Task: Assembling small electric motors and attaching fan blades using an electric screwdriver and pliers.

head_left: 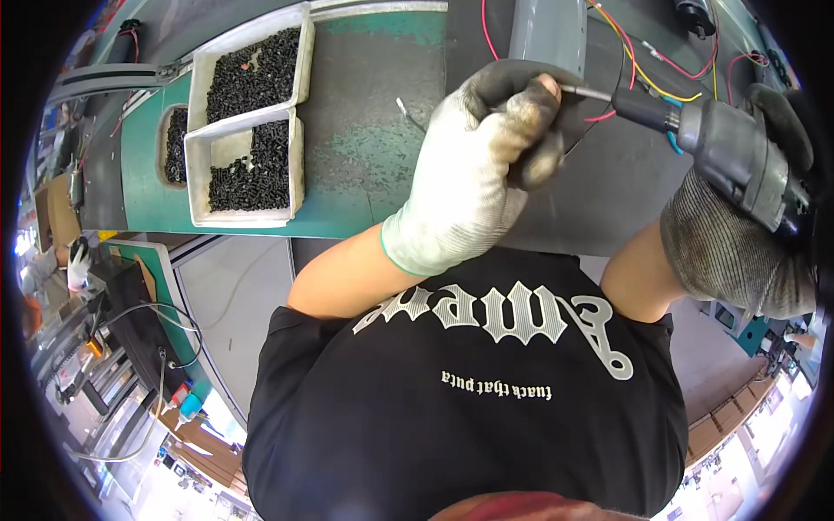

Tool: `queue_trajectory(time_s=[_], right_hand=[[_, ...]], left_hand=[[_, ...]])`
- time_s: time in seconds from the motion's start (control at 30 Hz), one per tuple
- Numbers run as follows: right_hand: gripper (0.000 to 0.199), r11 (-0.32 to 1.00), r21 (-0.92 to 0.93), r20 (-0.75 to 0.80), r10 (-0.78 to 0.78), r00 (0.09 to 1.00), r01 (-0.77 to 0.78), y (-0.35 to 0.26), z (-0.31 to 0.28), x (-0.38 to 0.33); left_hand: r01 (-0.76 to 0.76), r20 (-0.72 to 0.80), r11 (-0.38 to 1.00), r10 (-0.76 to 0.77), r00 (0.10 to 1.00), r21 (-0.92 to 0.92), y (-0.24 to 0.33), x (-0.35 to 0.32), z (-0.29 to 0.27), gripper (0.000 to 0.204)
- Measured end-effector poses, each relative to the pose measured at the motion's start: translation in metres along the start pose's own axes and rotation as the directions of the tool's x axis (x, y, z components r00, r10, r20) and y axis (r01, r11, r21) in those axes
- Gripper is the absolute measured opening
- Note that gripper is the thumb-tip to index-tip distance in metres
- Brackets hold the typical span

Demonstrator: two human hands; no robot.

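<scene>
My right hand (738, 234), in a dark grey knit glove, is wrapped round a black electric screwdriver (725, 143). Its thin metal bit (586, 92) points left and reaches the fingertips of my left hand (473, 161). That hand wears a white glove with blackened fingers; one thumb or finger tip shows bare. Its fingers are curled together in a pinch by the bit's end, and what they hold there is hidden. Just beyond stands a grey cylindrical housing (547, 35), partly covered by the left hand. Red, yellow and black wires (647, 65) lie beside it.
Two white bins (298, 165) full of small black parts stand on the worn green bench (347, 174) at left, a third container (162, 152) beside them. A black motor-like part (695, 16) lies far right. Another person's gloved hand (78, 267) appears at far left.
</scene>
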State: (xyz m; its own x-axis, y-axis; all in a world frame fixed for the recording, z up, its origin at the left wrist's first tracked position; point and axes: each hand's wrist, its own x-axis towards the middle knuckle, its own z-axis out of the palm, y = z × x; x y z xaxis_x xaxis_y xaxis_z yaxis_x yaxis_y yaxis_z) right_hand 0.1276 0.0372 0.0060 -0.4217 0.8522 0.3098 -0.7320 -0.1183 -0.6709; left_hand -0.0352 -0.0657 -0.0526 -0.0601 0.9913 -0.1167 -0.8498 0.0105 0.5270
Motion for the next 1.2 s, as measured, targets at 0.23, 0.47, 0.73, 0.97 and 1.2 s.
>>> queue_trajectory(time_s=[0.23,0.47,0.73,0.97,1.2], right_hand=[[0.026,0.977,0.114,-0.012,0.185,0.983,-0.182,0.006,-0.004,-0.025],[0.024,0.983,-0.184,-0.258,-0.068,0.964,0.020,0.014,-0.029,-0.030],[0.025,0.995,0.100,-0.121,0.024,0.992,-0.012,0.017,-0.041,-0.020],[0.026,0.999,0.020,-0.115,-0.024,0.993,0.027,0.025,-0.033,-0.016],[0.026,0.985,0.170,-0.113,0.043,0.993,-0.023,0.032,-0.030,-0.015]], left_hand=[[0.423,0.047,0.906,-0.424,0.904,0.029,-0.023,-0.021,-0.034,0.028],[0.310,-0.262,0.947,-0.280,0.924,0.082,-0.053,0.017,-0.045,0.029],[0.338,-0.202,0.863,-0.432,0.879,-0.377,-0.048,0.014,-0.051,0.017],[0.360,-0.287,0.918,-0.305,0.908,0.164,-0.045,0.016,-0.046,0.021],[0.288,-0.231,0.955,-0.298,0.926,-0.075,-0.052,0.016,-0.048,0.021]])
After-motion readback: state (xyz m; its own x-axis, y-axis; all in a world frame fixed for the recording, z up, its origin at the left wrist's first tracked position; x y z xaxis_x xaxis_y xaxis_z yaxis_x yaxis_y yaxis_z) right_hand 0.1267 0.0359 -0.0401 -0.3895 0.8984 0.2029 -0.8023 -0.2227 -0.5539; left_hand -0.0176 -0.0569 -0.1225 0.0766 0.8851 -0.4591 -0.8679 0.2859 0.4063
